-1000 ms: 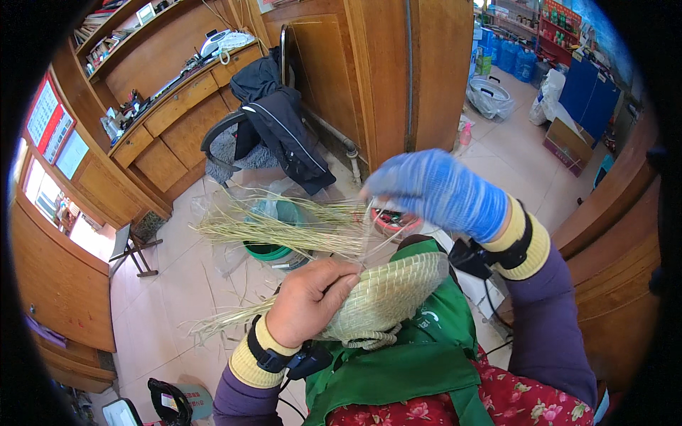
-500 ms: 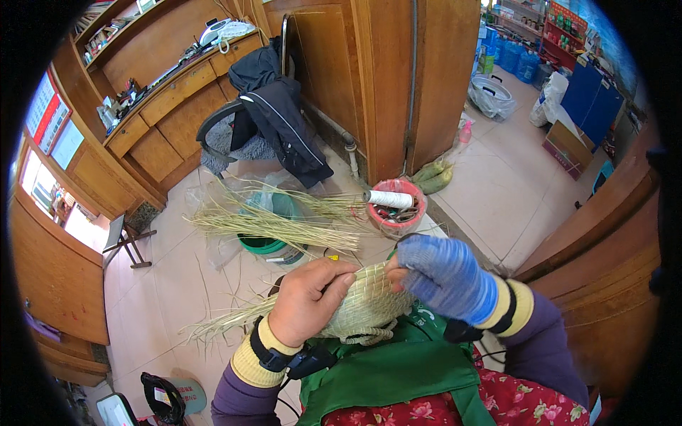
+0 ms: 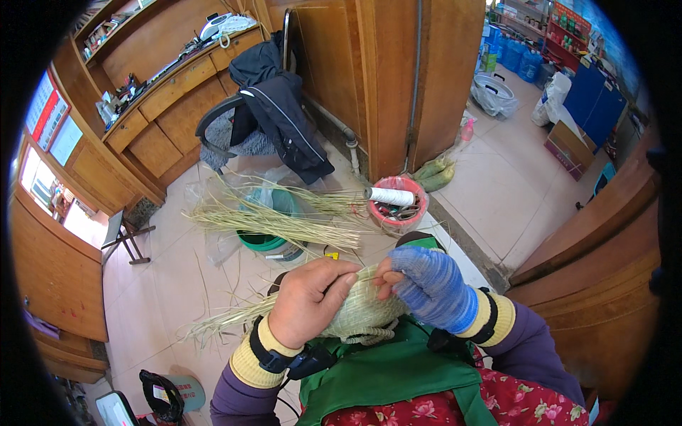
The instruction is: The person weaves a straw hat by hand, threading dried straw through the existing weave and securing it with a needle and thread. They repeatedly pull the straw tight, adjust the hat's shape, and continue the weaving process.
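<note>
Across my lap, on the green apron (image 3: 383, 373), lies a pale green woven straw piece (image 3: 359, 312) with a braided handle-like loop at its lower edge. My bare left hand (image 3: 312, 298) pinches its upper edge between thumb and fingers. Loose straw ends (image 3: 227, 317) fan out to the left from under that hand. My right hand (image 3: 430, 287), in a blue fingerless knit glove, is closed with its fingertips at the same upper edge, close to the left fingers. Whatever sits between the right fingertips is too small to make out.
Ahead, straw bundles (image 3: 277, 220) lie over a green bucket (image 3: 266, 245). A pink basin (image 3: 398, 224) holds tools and a white thread spool (image 3: 391, 197). Gourds (image 3: 435, 174) rest by the wooden partition. A jacket-draped chair (image 3: 277, 121) stands behind; a bin (image 3: 186, 392) sits lower left.
My right hand has shifted left and slightly down, bringing its fingertips closer to the left hand. My left hand keeps its pinch in about the same place.
</note>
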The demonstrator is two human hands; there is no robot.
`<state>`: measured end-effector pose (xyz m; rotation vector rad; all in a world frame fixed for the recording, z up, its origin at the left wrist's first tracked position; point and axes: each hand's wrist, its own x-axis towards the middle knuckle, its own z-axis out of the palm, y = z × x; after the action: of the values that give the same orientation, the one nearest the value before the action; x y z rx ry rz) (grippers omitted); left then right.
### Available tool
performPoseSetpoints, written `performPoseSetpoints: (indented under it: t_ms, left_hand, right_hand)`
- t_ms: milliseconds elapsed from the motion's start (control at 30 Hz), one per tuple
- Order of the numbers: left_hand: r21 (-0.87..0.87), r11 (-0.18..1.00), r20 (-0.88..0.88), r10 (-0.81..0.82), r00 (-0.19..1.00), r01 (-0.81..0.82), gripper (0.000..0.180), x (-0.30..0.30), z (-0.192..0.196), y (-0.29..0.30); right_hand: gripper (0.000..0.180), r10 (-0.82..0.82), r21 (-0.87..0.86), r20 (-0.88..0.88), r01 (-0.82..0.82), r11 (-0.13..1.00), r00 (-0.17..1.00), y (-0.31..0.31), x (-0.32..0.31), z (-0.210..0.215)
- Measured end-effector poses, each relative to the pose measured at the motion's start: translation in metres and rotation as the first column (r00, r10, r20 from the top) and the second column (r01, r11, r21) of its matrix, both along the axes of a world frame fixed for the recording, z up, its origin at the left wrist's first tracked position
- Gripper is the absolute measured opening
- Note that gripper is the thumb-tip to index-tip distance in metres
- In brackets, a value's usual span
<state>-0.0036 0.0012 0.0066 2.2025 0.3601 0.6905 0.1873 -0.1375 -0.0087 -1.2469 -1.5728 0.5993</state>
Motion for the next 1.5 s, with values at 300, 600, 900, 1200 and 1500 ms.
performPoseSetpoints:
  t_ms: [300, 600, 900, 1200, 1500]
  left_hand:
    - [0.056, 0.998, 0.033, -0.012, 0.999, 0.010, 0.017, 0.003, -0.005, 0.000]
    - [0.168, 0.986, 0.057, -0.002, 0.998, -0.007, 0.017, 0.000, -0.004, -0.008]
    - [0.454, 0.847, -0.067, -0.277, 0.959, 0.276, 0.036, -0.013, 0.035, -0.046]
    - [0.517, 0.690, -0.311, -0.400, 0.862, 0.507, 0.041, -0.009, 0.051, -0.075]
    - [0.054, 0.958, -0.126, -0.272, 0.954, 0.281, 0.018, -0.019, 0.050, -0.041]
  right_hand:
    - [0.025, -0.199, 0.246, 0.533, 0.074, 0.966, 0.822, 0.008, -0.011, 0.002]
    - [0.022, -0.162, 0.278, 0.434, 0.039, 0.960, 0.886, 0.011, -0.008, 0.003]
    - [0.030, 0.083, 0.123, 0.471, -0.158, 0.980, 0.878, -0.011, 0.036, 0.045]
    - [0.029, 0.486, -0.049, 0.160, -0.485, 0.873, 0.859, -0.002, 0.032, -0.016]
    - [0.024, 0.165, 0.031, -0.959, -0.493, 0.869, 0.231, 0.054, 0.079, -0.011]
